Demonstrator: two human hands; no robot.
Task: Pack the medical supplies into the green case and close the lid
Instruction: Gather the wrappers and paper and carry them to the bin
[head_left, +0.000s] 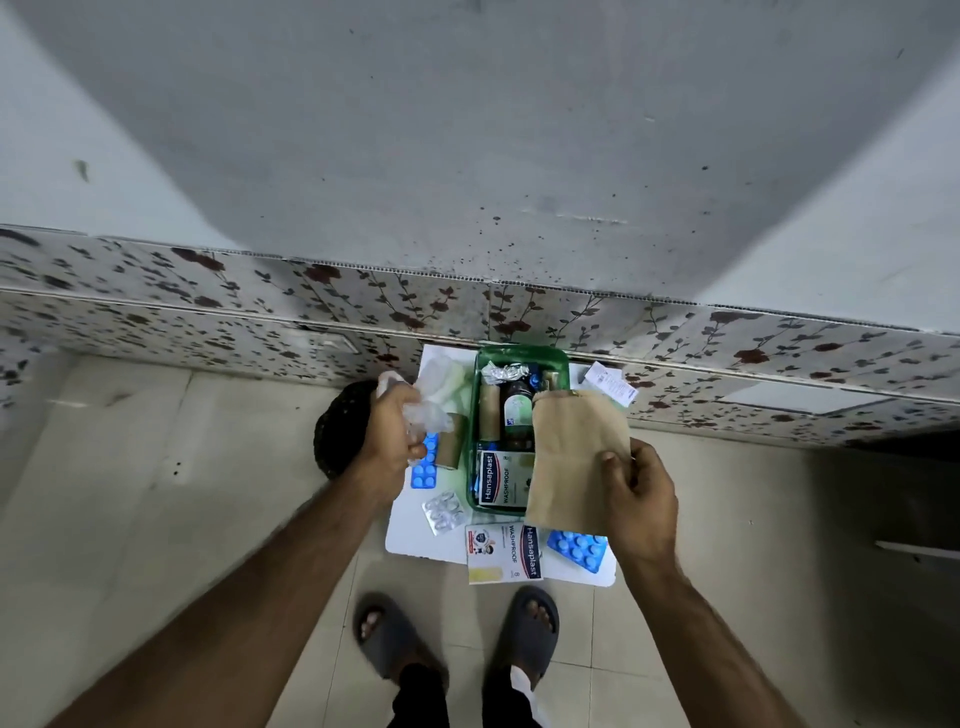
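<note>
Left of centre, the left hand (390, 426) has its fingers closed around crumpled clear plastic (427, 415). The open green case (485, 358), already holding supplies, sits mid-frame on a white worktop (410, 535). Right of it, the right hand (641, 501) pinches a brown paper bag (574, 457) over the case.

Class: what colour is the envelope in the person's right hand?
Plain brown; the envelope, pinched by the right hand, shows in the head view.
</note>
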